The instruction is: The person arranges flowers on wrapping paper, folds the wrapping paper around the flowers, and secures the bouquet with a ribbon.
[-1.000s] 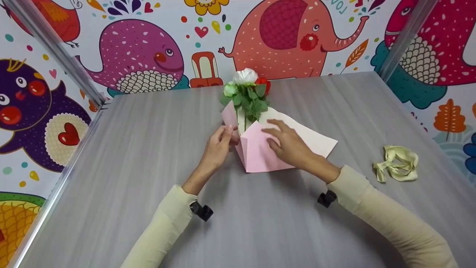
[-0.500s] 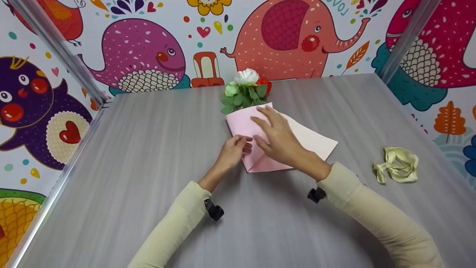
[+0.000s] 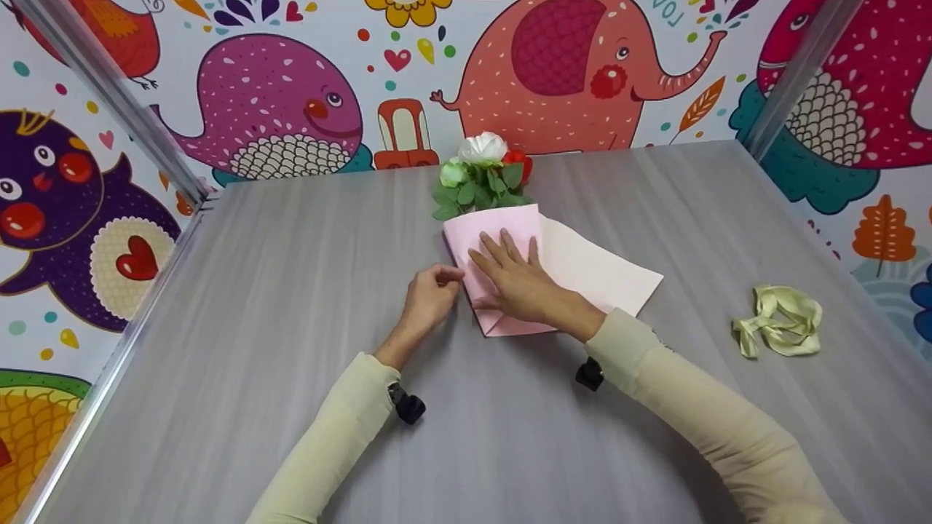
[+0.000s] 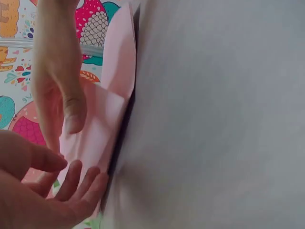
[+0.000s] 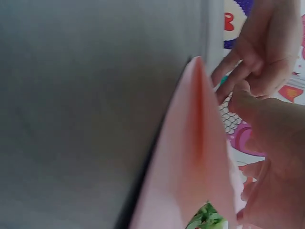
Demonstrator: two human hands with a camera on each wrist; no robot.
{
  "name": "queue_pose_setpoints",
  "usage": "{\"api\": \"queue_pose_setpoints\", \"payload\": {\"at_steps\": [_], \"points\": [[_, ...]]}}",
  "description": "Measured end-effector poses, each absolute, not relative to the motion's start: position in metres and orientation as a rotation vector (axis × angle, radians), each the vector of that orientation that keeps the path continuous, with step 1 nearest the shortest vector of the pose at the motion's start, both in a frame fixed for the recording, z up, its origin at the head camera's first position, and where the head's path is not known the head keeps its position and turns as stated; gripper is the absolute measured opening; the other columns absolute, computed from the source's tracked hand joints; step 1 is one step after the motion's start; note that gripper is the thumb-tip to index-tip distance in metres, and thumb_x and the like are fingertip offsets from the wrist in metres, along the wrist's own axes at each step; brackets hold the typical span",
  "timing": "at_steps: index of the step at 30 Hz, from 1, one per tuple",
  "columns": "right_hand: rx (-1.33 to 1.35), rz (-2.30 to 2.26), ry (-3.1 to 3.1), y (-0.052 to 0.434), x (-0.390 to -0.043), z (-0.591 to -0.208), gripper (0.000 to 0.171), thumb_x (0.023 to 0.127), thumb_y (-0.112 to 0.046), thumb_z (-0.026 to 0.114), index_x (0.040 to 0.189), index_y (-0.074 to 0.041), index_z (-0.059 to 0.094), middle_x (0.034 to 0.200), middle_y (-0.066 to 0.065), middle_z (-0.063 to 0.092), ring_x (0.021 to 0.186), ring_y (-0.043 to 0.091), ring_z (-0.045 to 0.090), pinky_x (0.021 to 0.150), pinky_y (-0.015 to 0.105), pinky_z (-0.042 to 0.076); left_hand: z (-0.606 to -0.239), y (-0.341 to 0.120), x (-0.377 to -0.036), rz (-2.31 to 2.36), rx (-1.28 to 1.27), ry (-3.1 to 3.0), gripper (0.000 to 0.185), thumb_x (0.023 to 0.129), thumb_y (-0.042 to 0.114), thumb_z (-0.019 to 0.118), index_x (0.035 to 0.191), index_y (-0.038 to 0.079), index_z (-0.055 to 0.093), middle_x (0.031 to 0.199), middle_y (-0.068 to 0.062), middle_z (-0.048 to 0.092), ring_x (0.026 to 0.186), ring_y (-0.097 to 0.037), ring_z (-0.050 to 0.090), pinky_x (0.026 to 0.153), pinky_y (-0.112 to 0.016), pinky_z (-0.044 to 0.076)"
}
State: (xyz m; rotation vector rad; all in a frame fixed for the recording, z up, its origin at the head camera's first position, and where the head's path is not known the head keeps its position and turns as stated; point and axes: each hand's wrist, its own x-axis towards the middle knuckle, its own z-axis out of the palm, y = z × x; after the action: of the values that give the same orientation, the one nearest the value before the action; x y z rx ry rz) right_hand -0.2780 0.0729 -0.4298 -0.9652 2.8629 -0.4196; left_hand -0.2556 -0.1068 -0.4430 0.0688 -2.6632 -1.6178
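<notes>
I see my right hand (image 3: 518, 285) lying flat, fingers straight, on the pink paper (image 3: 495, 233) folded over the flowers (image 3: 484, 178) mid-surface (image 3: 291, 306), while my left hand (image 3: 429, 297), loosely curled and grasping nothing, touches its left edge.

Your head camera looks forward and down over the grey table (image 3: 291, 306) to the cartoon wall (image 3: 277, 109), taking in both arms. Your 2 wrist cameras sit very close, low at table level. All 3 views share the pink paper (image 3: 495, 233) (image 4: 102, 124) (image 5: 190, 157).
</notes>
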Motion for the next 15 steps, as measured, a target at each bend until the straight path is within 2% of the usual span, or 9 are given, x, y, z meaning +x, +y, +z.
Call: {"api": "queue_pose_setpoints", "payload": {"at_steps": [4, 8, 12, 15], "points": [[-0.851, -0.345, 2.900, 0.077, -0.277, -0.434, 0.094, 0.092, -0.051, 0.066, 0.161, -0.011, 0.017, 0.170, 0.016, 0.002, 0.155, 0.044, -0.005, 0.112, 0.078, -0.006, -0.446, -0.112, -0.262, -1.515, 0.135, -2.745, 0.030, 0.098, 0.003, 0.053, 0.123, -0.003, 0.068, 0.120, -0.019, 0.070, 0.112, -0.029, 0.065, 0.096, -0.039, 0.053], [-0.763, -0.339, 2.927, 0.080, -0.274, -0.435, 0.094, 0.092, -0.051, 0.067, 0.160, -0.008, 0.019, 0.169, 0.019, 0.004, 0.154, 0.046, -0.003, 0.111, 0.080, -0.006, -0.446, -0.111, -0.268, -1.448, 0.075, -2.847, 0.037, 0.098, 0.001, 0.049, 0.132, -0.004, 0.062, 0.131, -0.019, 0.067, 0.124, -0.030, 0.062, 0.105, -0.041, 0.049], [-0.707, -0.370, 2.930, 0.081, -0.272, -0.435, 0.088, 0.092, -0.042, 0.070, 0.158, -0.005, 0.025, 0.167, 0.024, 0.008, 0.154, 0.049, 0.001, 0.111, 0.080, -0.002, -0.444, -0.106, -0.274, -1.314, -0.065, -2.935, 0.038, 0.097, 0.003, 0.054, 0.133, -0.001, 0.062, 0.134, -0.020, 0.064, 0.127, -0.031, 0.059, 0.108, -0.042, 0.046], [-0.757, -0.429, 2.908, 0.081, -0.271, -0.435, 0.082, 0.093, -0.032, 0.071, 0.157, -0.005, 0.029, 0.167, 0.025, 0.009, 0.154, 0.049, 0.001, 0.111, 0.080, -0.001, -0.443, -0.102, -0.277, -1.147, -0.155, -2.988, 0.034, 0.096, 0.008, 0.062, 0.128, -0.001, 0.066, 0.128, -0.021, 0.065, 0.123, -0.033, 0.057, 0.108, -0.044, 0.044]]}}
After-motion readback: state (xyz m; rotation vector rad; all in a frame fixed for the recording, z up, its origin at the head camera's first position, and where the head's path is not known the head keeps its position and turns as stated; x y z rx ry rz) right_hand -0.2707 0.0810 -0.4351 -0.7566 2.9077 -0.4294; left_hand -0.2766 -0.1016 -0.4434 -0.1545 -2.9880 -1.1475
